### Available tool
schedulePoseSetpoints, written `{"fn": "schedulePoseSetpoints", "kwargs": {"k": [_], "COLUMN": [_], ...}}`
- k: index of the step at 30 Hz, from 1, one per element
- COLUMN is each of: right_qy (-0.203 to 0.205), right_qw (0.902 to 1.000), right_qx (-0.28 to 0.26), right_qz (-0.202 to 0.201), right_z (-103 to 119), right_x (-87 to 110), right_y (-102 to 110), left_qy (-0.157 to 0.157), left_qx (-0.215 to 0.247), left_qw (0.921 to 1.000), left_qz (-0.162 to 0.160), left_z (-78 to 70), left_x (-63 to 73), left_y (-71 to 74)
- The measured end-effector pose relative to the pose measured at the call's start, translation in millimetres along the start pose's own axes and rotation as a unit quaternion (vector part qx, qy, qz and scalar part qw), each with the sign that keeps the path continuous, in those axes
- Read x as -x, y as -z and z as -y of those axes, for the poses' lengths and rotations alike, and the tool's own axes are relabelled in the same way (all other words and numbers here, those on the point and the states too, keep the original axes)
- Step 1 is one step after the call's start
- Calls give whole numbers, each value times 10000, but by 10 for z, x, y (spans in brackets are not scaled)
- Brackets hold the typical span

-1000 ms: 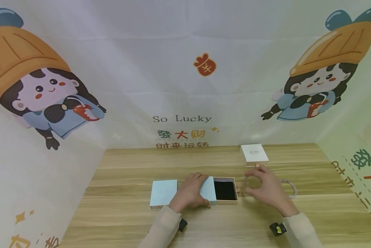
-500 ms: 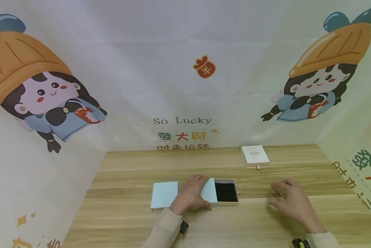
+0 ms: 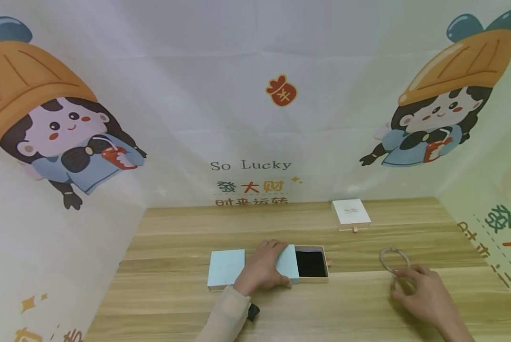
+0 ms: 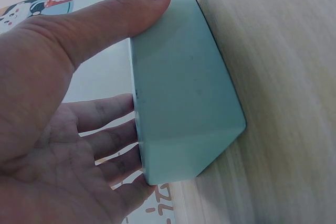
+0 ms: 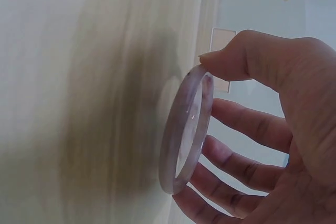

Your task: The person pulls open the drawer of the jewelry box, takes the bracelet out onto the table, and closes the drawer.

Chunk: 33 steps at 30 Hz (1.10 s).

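Note:
My left hand [image 3: 261, 266] grips the light blue box [image 3: 287, 261] across its sleeve, thumb on one side and fingers on the other. Its drawer, lined with black padding [image 3: 311, 264], is slid partly out to the right, and nothing lies on the padding. In the right wrist view my right hand [image 5: 257, 129] pinches a pale, translucent bangle [image 5: 175, 124] between thumb and fingertips, tilted on edge close over the table. A second bangle [image 3: 393, 249] lies on the table at the tips of my right hand's fingers, partly overlapped by them in the head view.
A closed light blue box [image 3: 226, 268] sits just left of my left hand. Farther back stands a white box [image 3: 351, 212] with a small pull tab. The wooden table [image 3: 187, 223] ends at a printed cloth backdrop [image 3: 187, 104], which also hangs at both sides.
My right hand has moved right and toward the body, away from the open drawer, carrying the bangle over beside the second one. My left hand and the box have stayed put.

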State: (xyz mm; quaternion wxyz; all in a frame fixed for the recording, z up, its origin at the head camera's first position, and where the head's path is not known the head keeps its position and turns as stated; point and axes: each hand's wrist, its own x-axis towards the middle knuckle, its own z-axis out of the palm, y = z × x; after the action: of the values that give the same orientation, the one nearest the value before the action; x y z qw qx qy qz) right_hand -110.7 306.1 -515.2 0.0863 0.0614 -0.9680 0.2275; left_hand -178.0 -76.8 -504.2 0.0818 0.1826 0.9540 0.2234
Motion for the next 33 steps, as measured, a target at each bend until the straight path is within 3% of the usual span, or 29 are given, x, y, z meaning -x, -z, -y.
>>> {"fn": "schedulePoseSetpoints", "kwargs": {"k": [7, 16, 20, 27, 33], "right_qy": [-108, -138, -16, 348, 115], "right_qw": [9992, 9982, 9992, 9986, 9963], "right_qx": [233, 135, 93, -178, -838], "right_qz": [295, 565, 389, -351, 180], "right_z": [-65, -105, -117, -42, 89], "right_x": [39, 42, 63, 33, -63], "right_y": [18, 21, 30, 54, 61], "left_qy": [8, 4, -11, -10, 4], "left_qx": [43, 44, 31, 31, 32], "left_qw": [10000, 10000, 10000, 10000, 10000], "left_qz": [2, -15, -27, -38, -39], "left_z": [2, -8, -13, -8, 6], "left_x": [1, 16, 14, 18, 14], "left_y": [4, 19, 15, 13, 0]}}
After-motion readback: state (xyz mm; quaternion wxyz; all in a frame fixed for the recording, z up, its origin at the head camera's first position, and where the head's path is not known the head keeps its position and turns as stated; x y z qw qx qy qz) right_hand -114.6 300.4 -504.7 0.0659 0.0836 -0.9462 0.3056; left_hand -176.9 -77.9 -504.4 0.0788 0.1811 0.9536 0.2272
